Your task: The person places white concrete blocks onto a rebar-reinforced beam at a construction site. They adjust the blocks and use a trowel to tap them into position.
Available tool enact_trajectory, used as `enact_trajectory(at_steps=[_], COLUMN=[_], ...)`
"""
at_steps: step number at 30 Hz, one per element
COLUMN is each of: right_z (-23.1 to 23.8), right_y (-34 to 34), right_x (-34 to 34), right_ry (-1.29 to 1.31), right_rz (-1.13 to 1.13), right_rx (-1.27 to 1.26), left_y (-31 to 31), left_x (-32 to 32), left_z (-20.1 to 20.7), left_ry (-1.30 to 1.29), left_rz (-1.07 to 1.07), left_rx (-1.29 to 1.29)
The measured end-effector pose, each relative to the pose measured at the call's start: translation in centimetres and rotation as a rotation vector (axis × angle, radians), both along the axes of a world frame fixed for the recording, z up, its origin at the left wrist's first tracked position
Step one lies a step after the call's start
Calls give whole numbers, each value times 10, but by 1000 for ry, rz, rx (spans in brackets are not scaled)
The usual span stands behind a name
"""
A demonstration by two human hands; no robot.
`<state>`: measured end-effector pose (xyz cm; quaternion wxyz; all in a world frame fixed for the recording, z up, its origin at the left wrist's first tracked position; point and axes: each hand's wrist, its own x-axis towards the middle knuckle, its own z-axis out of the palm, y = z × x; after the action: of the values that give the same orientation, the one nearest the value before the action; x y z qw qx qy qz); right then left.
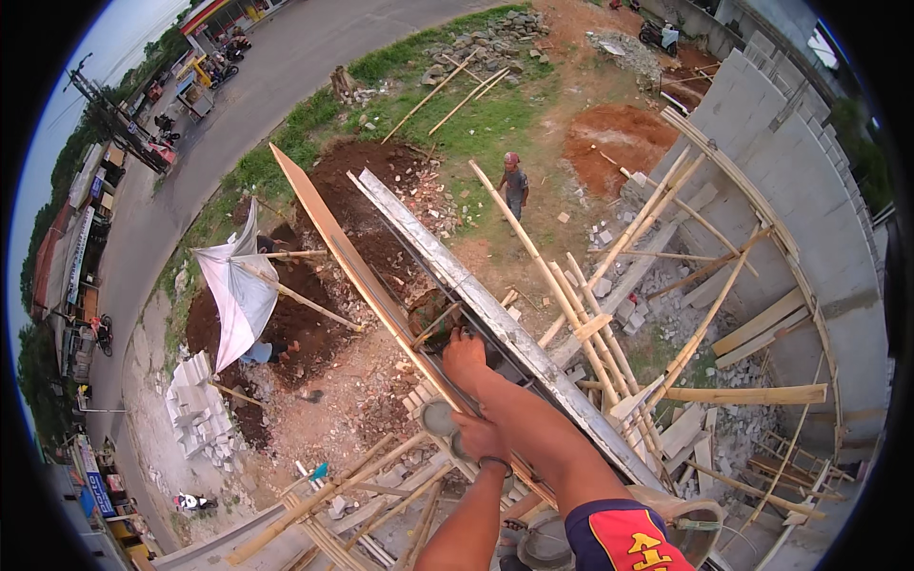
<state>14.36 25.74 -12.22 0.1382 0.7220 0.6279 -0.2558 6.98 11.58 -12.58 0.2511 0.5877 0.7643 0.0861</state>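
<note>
Below me runs a long, narrow trough between an orange-brown plywood board [333, 236] and a grey, mortar-stained board [457, 271]. My right hand [465, 354] reaches down into this gap, its fingers curled; what they hold, if anything, is hidden. A short wooden crosspiece [438, 322] spans the gap just beyond those fingers. Closer to me, my left hand [481, 438] grips the near part of the plywood board at its upper edge, a dark band on its wrist. Beside it on the left is a round grey bucket [438, 417], partly covered.
Bamboo poles [562, 295] rise on the right before a grey block wall [762, 181]. More bamboo scaffolding [324, 495] stands lower left. A person [514, 186] is on the ground far below. A pale sheet [238, 285] hangs over dug soil. Another bucket [547, 542] sits near my forearms.
</note>
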Motion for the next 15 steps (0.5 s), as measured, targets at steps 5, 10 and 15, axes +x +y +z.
enact_trajectory(at_steps=[5, 10, 15], right_z=[74, 85, 55], right_y=[-77, -121, -132], right_x=[34, 60, 69], right_ry=[18, -235, -77], right_rz=[-14, -407, -575], right_rx=[391, 702, 520], left_y=[-3, 1, 2], left_x=[8, 12, 14], left_z=[13, 25, 34], left_ry=[-29, -29, -50], left_rz=[-29, -37, -52], left_rx=[4, 23, -17])
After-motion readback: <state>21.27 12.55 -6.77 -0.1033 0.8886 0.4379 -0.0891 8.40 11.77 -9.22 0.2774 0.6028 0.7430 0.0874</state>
